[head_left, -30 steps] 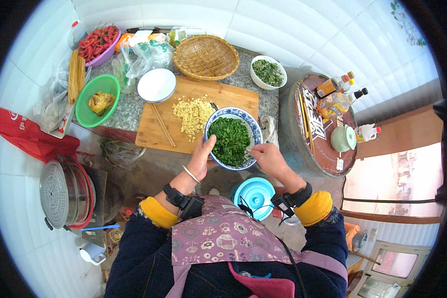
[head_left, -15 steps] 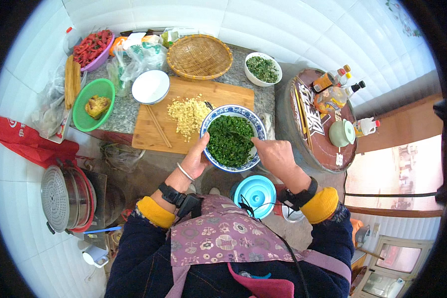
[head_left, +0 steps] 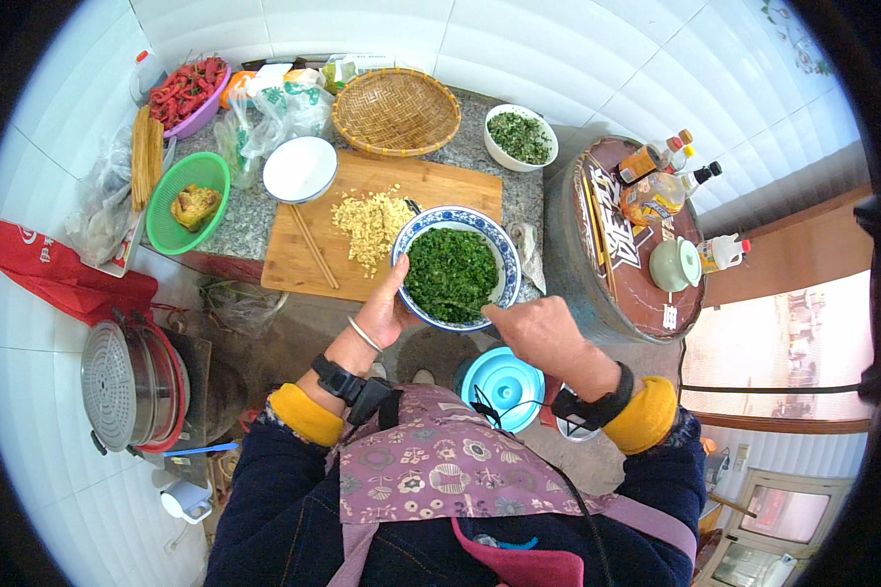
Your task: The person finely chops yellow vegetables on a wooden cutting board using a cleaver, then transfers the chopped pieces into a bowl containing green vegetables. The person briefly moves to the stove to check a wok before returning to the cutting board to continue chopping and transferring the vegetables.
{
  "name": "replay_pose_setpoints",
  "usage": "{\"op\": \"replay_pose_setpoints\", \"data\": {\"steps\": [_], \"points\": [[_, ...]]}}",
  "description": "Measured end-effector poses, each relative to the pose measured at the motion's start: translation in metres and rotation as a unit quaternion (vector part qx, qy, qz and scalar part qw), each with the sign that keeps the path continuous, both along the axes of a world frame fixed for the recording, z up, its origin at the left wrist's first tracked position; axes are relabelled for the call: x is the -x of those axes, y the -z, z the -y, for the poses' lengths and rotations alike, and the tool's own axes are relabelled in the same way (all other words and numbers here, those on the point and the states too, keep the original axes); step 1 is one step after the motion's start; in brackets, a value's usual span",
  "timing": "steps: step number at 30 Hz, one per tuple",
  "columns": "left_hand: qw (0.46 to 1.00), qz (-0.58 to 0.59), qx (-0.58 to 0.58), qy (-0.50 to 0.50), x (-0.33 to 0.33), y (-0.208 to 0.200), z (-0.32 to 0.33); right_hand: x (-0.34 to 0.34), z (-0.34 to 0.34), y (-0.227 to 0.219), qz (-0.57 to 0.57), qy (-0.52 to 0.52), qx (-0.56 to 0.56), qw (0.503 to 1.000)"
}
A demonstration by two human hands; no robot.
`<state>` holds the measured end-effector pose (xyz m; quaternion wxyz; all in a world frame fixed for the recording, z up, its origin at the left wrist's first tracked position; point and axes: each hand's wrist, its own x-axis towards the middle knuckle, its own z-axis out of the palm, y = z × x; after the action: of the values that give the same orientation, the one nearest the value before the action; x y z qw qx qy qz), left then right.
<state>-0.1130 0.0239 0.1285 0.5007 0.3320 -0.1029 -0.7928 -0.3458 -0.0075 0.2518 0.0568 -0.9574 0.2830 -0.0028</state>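
Observation:
A white bowl with a blue patterned rim point(head_left: 507, 245) holds finely chopped dark greens point(head_left: 450, 274). My left hand point(head_left: 389, 315) grips its near left side, thumb over the rim. At the near right rim, my right hand point(head_left: 538, 333) is closed round a slim utensil dipping into the greens; its working end is buried, so its kind is hidden. Just behind the bowl lies a wooden cutting board point(head_left: 299, 249), bearing a heap of pale yellow chopped bits point(head_left: 370, 230) and a pair of chopsticks point(head_left: 312, 247).
Around the board stand a white bowl point(head_left: 301, 169), green basket point(head_left: 157, 220), woven tray point(head_left: 396, 112) and bowl of chopped herbs point(head_left: 519, 137). Bottles point(head_left: 656, 196) and a lidded pale green pot point(head_left: 673, 264) top the drum at right. Below is a light-blue lidded bucket point(head_left: 502, 388).
My right hand has moved toward me, from over the bowl's right rim to its near right edge, drawing the utensil through the greens. My left hand keeps hold of the bowl.

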Motion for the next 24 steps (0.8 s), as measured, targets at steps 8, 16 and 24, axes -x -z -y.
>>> {"op": "replay_pose_setpoints", "data": {"steps": [8, 16, 24], "points": [[0.999, 0.025, 0.037, 0.009, 0.005, 0.006, -0.005, 0.009, 0.017, 0.021, 0.015, 0.081, 0.081, 0.993], [1.000, 0.006, 0.015, -0.013, 0.009, 0.007, -0.002, 0.009, 0.001, 0.013, 0.031, 0.041, 0.012, 0.999], [0.999, 0.006, 0.050, -0.012, 0.011, 0.010, -0.001, -0.004, 0.010, 0.021, -0.017, 0.035, 0.039, 0.998]]}}
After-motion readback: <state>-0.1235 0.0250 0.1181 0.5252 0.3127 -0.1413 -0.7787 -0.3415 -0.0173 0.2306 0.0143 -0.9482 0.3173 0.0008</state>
